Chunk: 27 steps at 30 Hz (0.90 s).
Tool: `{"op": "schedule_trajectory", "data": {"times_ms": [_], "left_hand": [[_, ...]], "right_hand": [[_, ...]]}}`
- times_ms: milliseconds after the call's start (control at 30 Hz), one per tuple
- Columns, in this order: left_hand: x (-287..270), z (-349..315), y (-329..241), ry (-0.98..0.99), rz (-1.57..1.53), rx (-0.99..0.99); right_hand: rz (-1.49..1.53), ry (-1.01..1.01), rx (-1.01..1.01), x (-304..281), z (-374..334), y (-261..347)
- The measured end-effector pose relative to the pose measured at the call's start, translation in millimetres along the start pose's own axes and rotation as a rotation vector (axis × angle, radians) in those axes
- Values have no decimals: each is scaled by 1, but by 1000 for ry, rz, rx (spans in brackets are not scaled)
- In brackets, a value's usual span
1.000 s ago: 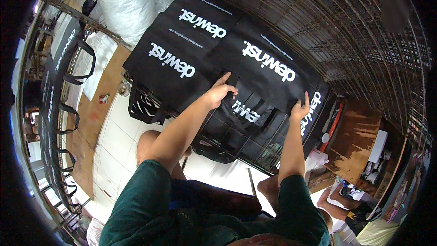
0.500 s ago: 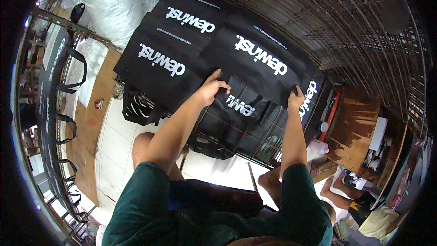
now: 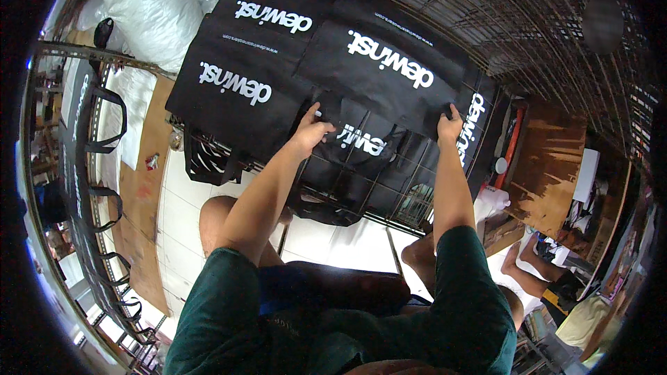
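A black fabric bag (image 3: 382, 94) with white lettering lies spread in front of me, over other black bags. At its near left corner, my left hand (image 3: 310, 132) is closed on the edge, with the index finger stretched along the cloth. My right hand (image 3: 450, 127) pinches the near right corner between thumb and fingers. Dark strap-like cloth hangs below the near edge, partly covering the lettering of another black bag (image 3: 365, 140) underneath. To the left lies a further printed black bag (image 3: 233, 101), flat and overlapped by the held one.
A wire rack (image 3: 337, 184) carries the bags, and a wire mesh wall (image 3: 542, 28) rises behind. White plastic sacks (image 3: 149, 10) stand at the far left. Handled black bags (image 3: 80, 167) line the left side. At right are a wooden board (image 3: 545, 167) and another person's legs (image 3: 528, 271).
The whole view has shifted slightly, and the bags sit a little higher and further left in it. Both hands keep their hold on the bag's near edge.
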<state>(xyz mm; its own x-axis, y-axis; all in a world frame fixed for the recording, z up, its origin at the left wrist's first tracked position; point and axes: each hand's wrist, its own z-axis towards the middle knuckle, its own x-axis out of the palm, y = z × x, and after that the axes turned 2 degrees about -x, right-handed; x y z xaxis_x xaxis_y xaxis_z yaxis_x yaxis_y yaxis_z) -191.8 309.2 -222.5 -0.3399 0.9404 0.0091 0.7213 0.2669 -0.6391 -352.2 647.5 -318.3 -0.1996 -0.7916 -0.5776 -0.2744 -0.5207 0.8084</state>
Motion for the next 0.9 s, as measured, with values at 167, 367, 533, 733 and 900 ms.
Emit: {"op": "schedule_trajectory", "data": {"times_ms": [167, 367, 533, 733, 900], "left_hand": [[-1, -2, 11, -376, 546, 290], [-6, -44, -34, -132, 321, 360], [-12, -130, -58, 139, 161, 496], [0, -299, -3, 513, 65, 498], [22, -365, 78, 659, 455, 550]], "right_hand": [[-339, -122, -194, -6, -12, 12], [-254, -114, -240, -33, -49, 41], [-251, -41, -302, -76, -74, 91], [-277, 285, -546, -149, -73, 155], [-508, 701, -562, -222, -106, 229]]}}
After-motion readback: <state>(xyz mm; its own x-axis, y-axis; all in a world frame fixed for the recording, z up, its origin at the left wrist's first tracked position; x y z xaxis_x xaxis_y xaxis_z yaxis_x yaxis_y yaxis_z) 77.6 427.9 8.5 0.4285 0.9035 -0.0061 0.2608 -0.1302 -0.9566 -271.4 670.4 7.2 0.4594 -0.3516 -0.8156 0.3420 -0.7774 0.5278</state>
